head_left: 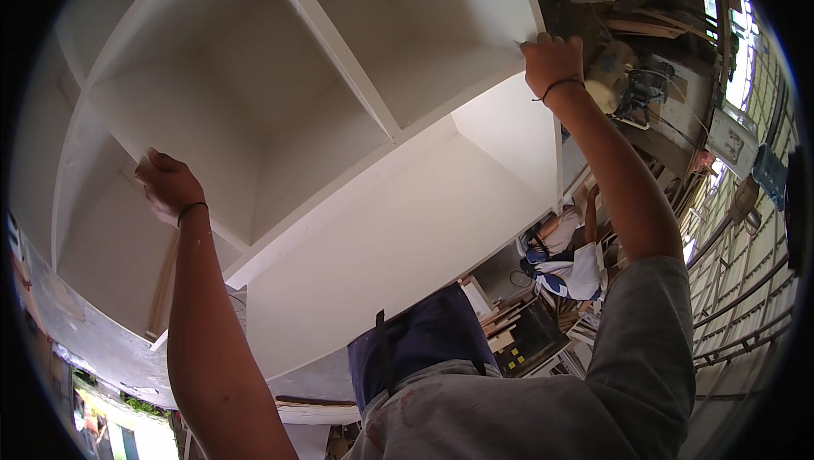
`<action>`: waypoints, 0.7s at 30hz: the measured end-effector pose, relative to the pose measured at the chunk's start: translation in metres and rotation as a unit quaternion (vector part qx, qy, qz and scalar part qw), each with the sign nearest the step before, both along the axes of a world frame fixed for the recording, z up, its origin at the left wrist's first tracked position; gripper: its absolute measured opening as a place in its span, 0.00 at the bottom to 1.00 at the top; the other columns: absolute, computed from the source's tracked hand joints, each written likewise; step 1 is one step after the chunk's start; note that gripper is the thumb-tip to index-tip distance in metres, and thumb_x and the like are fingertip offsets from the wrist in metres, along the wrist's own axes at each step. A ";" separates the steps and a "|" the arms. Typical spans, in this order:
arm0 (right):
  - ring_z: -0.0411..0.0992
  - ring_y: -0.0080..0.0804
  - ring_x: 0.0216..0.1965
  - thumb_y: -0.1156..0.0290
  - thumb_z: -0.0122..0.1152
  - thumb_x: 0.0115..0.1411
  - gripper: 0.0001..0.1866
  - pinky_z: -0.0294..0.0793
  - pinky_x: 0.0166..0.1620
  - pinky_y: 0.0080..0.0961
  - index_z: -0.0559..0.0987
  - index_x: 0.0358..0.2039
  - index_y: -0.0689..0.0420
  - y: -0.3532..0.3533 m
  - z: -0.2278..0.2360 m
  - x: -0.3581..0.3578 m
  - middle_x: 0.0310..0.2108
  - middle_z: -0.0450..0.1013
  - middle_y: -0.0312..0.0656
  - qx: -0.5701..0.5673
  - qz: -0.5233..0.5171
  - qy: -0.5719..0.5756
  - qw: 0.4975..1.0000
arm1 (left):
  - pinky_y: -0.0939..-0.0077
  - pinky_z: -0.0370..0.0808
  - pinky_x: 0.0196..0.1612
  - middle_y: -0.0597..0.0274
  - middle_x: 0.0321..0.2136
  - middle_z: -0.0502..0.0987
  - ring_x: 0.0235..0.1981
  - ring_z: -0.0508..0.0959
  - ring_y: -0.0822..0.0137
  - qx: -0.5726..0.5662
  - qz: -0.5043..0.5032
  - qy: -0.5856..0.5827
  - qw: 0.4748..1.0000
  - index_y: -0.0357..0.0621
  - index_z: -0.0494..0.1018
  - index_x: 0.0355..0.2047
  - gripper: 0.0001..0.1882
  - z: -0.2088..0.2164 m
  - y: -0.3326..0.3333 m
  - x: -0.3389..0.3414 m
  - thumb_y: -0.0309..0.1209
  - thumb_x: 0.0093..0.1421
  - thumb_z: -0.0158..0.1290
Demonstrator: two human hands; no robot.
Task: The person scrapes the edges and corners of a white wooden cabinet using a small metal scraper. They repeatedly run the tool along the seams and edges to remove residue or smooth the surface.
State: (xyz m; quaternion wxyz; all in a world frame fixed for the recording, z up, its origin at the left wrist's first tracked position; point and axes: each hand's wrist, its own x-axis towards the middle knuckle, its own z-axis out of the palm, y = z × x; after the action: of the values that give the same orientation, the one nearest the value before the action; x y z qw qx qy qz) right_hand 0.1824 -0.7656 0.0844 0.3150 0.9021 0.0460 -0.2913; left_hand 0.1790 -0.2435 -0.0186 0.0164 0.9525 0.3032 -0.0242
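Grasping a white shelving unit (339, 184) with both bare hands, with arms reaching out well apart. Located straight ahead of the person, filling most of the upper left and middle of the view. Split by white boards into several open compartments, with brighter light in the lower one. Clasping the front edge of a board on the unit's left part with the left hand (170, 184), fingers curled in. Holding the unit's right outer edge with the right hand (555, 66), fingers bent over, close to a board joint. Cannot tell exact fingertip placement on either side. Wearing a thin dark band (191, 211) at the left wrist and a similar dark cord (557, 88) at the right one. Dressed in a grey shirt (509, 413) and dark blue garment (432, 333) below, just beside the unit's lower edge. Visible beyond, at lower right: a co-worker (579, 278) in white and blue, partly hidden. Also at right: a beige tank (607, 77) near the right wrist, boards above it, a metal grille (738, 290) toward the rim. Bright daylight at lower left.
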 end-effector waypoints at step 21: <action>0.75 0.43 0.35 0.74 0.53 0.51 0.16 0.70 0.36 0.41 0.79 0.41 0.47 0.028 -0.006 -0.038 0.32 0.74 0.44 0.135 -0.077 -0.166 0.974 | 0.51 0.78 0.34 0.40 0.33 0.78 0.34 0.79 0.44 -0.056 0.016 0.007 0.998 0.37 0.64 0.42 0.24 0.005 -0.009 0.000 0.49 0.66 0.36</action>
State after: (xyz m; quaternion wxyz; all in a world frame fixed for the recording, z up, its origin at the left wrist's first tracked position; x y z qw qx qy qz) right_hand 0.1439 -0.7371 0.0781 0.1703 0.9728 -0.0377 -0.1523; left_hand 0.1791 -0.2527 -0.0135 0.0683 0.9450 0.3164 -0.0472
